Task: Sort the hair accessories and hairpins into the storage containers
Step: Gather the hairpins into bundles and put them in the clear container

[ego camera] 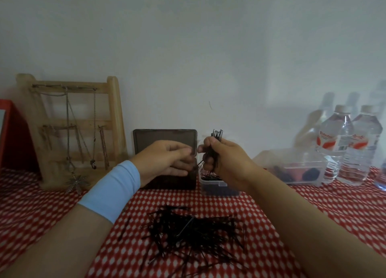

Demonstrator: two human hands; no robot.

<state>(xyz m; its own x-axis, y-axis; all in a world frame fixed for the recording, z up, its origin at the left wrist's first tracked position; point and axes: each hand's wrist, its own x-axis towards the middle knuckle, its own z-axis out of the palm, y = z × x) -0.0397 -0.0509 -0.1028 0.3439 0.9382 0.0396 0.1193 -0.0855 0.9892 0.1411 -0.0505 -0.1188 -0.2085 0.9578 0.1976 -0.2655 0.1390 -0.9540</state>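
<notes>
head view. right hand [224, 159] raised over the back of the bench [302, 206], fingers [207, 142] closed in a fist round a bundle of black hairpins [217, 134]; bundle upright, bent ends sticking out above the fist, straight ends hanging out below. left hand [165, 160] just beside it at the same height, fingers [183, 152] curled with the tips drawn together close to the lower end of the bundle; they possibly pinch a single pin there, but blur makes it impossible to tell. light blue wristband [112, 191] on the left wrist. directly under the right hand: small clear container [212, 181], dark pins lying inside. to its left, touching or nearly so: dark brown box [167, 181], lid standing open against the wall [208, 47]. loose pile of hairpins [194, 233] on the red-and-white checked cloth [41, 198], near edge of the bench, between the two forearms and well apart from the containers. right of the small container: larger clear tub [300, 165] holding dark and red hair accessories [309, 175], contents blurred. behind and beside the tub: water bottles [336, 144], white caps, upright. far left: wooden rack [113, 114] leaning at the wall, necklaces [67, 131] hanging from its rungs, one star-shaped pendant resting on the cloth. red object [14, 139] at the left frame edge, partly cut off.
</notes>
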